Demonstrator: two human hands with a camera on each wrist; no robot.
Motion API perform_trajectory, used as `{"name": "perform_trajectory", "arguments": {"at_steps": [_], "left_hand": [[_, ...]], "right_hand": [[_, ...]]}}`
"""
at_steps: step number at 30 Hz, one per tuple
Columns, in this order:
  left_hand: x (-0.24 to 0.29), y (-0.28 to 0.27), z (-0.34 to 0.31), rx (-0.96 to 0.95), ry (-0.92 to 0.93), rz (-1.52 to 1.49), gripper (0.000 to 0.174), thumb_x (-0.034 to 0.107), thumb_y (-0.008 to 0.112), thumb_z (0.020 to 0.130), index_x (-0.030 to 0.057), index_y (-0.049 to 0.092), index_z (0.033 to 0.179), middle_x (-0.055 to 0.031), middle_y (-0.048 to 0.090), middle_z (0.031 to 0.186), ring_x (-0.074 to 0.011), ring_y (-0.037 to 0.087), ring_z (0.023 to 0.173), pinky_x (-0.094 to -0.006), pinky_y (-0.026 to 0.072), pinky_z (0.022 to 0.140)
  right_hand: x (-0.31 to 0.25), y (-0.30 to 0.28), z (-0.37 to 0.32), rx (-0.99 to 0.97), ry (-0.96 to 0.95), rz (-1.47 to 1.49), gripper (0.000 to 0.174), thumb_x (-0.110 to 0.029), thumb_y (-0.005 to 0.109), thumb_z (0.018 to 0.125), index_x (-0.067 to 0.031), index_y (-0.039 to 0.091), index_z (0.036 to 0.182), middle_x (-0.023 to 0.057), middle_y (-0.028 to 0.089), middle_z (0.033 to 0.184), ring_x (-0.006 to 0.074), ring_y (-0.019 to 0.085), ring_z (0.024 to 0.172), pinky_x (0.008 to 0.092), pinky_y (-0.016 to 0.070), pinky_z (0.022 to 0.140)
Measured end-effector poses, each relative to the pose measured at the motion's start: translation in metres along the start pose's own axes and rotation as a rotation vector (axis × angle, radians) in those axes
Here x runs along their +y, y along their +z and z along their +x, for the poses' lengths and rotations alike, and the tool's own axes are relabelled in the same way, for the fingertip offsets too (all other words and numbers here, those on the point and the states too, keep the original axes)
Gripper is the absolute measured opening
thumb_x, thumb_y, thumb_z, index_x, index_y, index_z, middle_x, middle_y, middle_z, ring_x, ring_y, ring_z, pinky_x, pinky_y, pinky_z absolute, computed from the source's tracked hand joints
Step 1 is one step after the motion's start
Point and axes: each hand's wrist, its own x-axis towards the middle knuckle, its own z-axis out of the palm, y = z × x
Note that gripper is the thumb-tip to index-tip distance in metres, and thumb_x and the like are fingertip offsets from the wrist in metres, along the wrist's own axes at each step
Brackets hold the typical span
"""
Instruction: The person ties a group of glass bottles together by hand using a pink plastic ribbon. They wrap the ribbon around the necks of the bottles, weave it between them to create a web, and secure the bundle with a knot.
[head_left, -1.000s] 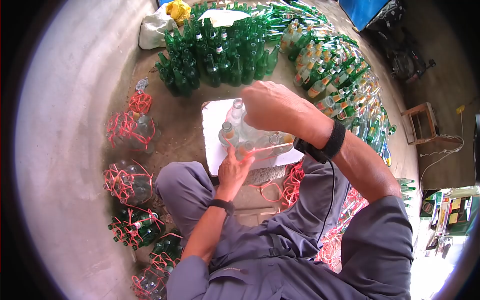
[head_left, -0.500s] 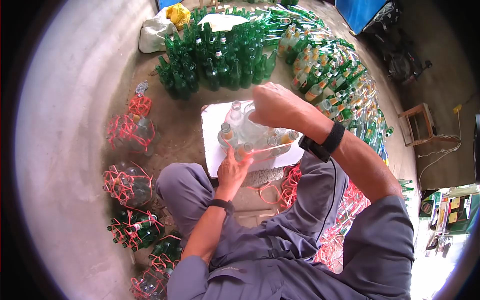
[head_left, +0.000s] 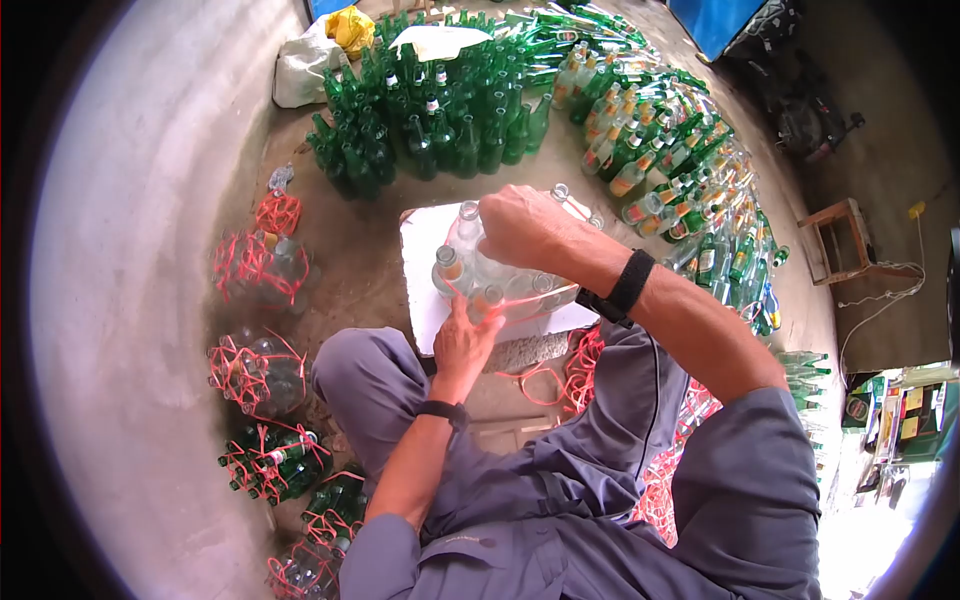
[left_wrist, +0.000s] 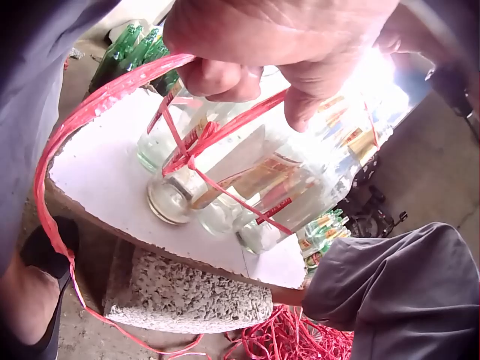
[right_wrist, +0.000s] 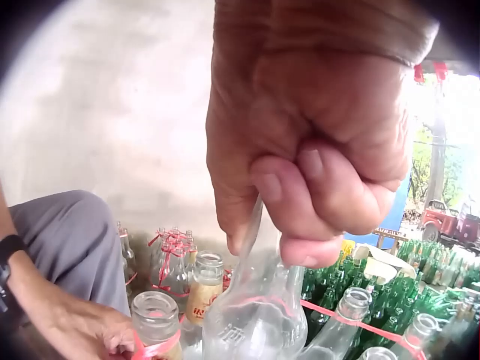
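My right hand (head_left: 530, 228) grips the neck of a clear glass bottle (right_wrist: 259, 319), fingers curled round it, in the middle of a cluster of clear bottles. My left hand (head_left: 465, 343) is at the near side of the cluster and pinches a red plastic strap (left_wrist: 112, 88). That strap runs round the bottles and crosses their sides, with a knot or crossing near one bottle (left_wrist: 171, 196). A clear bottle with a paper label (head_left: 450, 270) stands next to the left fingers. The cluster stands on a white board (head_left: 425, 325), and my right hand covers part of it.
A speckled block (left_wrist: 187, 292) supports the board. Loose red strap (head_left: 585, 375) lies beside my leg. Strapped bottle bundles (head_left: 258, 370) line the left wall. Many green bottles (head_left: 420, 150) stand beyond the board, and mixed bottles (head_left: 690, 200) pile up on the right. A wooden stool (head_left: 840, 240) is farther right.
My right hand shifts slightly right, then back left and a little nearer, so its wrist now covers the right-hand bottles. The left hand stays at the near side with the strap.
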Motion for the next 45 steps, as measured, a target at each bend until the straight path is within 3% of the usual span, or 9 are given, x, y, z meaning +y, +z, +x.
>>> {"name": "perform_trajectory", "arguments": {"at_steps": [11,13,28,31,34,39,41,42,45], "left_hand": [[-0.002,0.001,0.0,0.031,0.042,-0.049,0.053,0.031,0.076,0.083,0.0027,0.045,0.115,-0.0243,0.068,0.088,-0.0468,0.066,0.086,-0.0515,0.0506,0.075],[-0.002,0.001,-0.002,0.029,0.049,-0.002,0.055,0.033,0.076,0.084,0.0022,0.044,0.117,-0.0243,0.067,0.086,-0.0469,0.066,0.085,-0.0519,0.0509,0.073],[-0.008,0.003,-0.003,0.029,0.073,0.018,0.062,0.04,0.073,0.086,0.004,0.04,0.124,-0.0222,0.067,0.078,-0.0453,0.066,0.079,-0.0518,0.052,0.067],[-0.011,0.006,-0.002,0.064,0.101,0.04,0.062,0.04,0.073,0.086,0.0038,0.04,0.125,-0.0227,0.067,0.079,-0.0453,0.066,0.08,-0.052,0.0519,0.069],[-0.006,0.0,-0.005,0.018,0.066,0.034,0.063,0.042,0.069,0.088,-0.0017,0.041,0.123,-0.0302,0.067,0.09,-0.0493,0.065,0.085,-0.0552,0.0514,0.072],[-0.007,0.0,-0.007,0.013,0.071,0.059,0.064,0.041,0.068,0.088,-0.0022,0.04,0.126,-0.03,0.067,0.089,-0.0495,0.065,0.085,-0.0552,0.0515,0.073],[-0.007,-0.001,-0.011,0.003,0.078,0.057,0.063,0.038,0.068,0.089,-0.0021,0.039,0.128,-0.0299,0.067,0.09,-0.0493,0.065,0.085,-0.0554,0.0514,0.074],[-0.002,-0.004,-0.013,0.0,0.076,0.059,0.063,0.038,0.068,0.089,-0.0021,0.039,0.128,-0.0299,0.067,0.09,-0.0493,0.065,0.085,-0.0554,0.0514,0.074],[0.008,-0.013,-0.019,0.004,0.025,0.067,0.056,0.031,0.067,0.089,-0.0019,0.041,0.127,-0.0294,0.067,0.09,-0.0491,0.065,0.085,-0.0554,0.0515,0.075]], "right_hand": [[0.023,0.024,-0.005,0.028,-0.065,0.01,0.017,-0.011,0.067,0.073,0.0062,0.069,0.076,0.0261,0.066,0.074,0.0416,0.068,0.071,0.0479,0.0552,0.067],[0.033,0.039,0.001,0.015,-0.047,0.051,0.032,-0.022,0.07,0.078,0.0089,0.065,0.07,0.0282,0.061,0.068,0.0405,0.065,0.065,0.0473,0.0513,0.063],[0.041,0.091,0.027,-0.087,-0.063,-0.036,0.03,-0.024,0.067,0.081,0.0059,0.07,0.078,0.0262,0.066,0.073,0.0414,0.067,0.069,0.048,0.0542,0.066],[0.043,0.095,0.029,-0.078,-0.027,-0.088,0.026,-0.025,0.067,0.084,-0.0004,0.072,0.082,0.0221,0.07,0.079,0.0384,0.07,0.075,0.0468,0.0563,0.066],[0.039,0.094,0.022,-0.006,0.015,-0.007,0.034,-0.033,0.068,0.088,0.0011,0.07,0.082,0.0231,0.069,0.076,0.0385,0.069,0.073,0.0476,0.0552,0.065],[0.036,0.093,0.008,0.106,0.025,0.046,0.038,-0.032,0.068,0.088,0.0046,0.061,0.095,0.0238,0.067,0.083,0.0417,0.066,0.076,0.0486,0.0523,0.069],[0.035,0.097,-0.002,0.547,-0.124,-0.044,0.034,-0.029,0.07,0.087,0.0023,0.061,0.096,0.0188,0.067,0.087,0.0384,0.064,0.079,0.046,0.0519,0.069],[0.029,0.088,-0.011,0.545,-0.123,-0.041,0.034,-0.029,0.07,0.087,0.0023,0.061,0.096,0.0188,0.067,0.087,0.0384,0.064,0.079,0.046,0.0519,0.069],[0.018,0.074,-0.041,0.813,-0.243,-0.04,0.026,-0.023,0.072,0.085,-0.0005,0.063,0.094,0.0141,0.065,0.086,0.0349,0.063,0.078,0.0421,0.0514,0.068]]}}
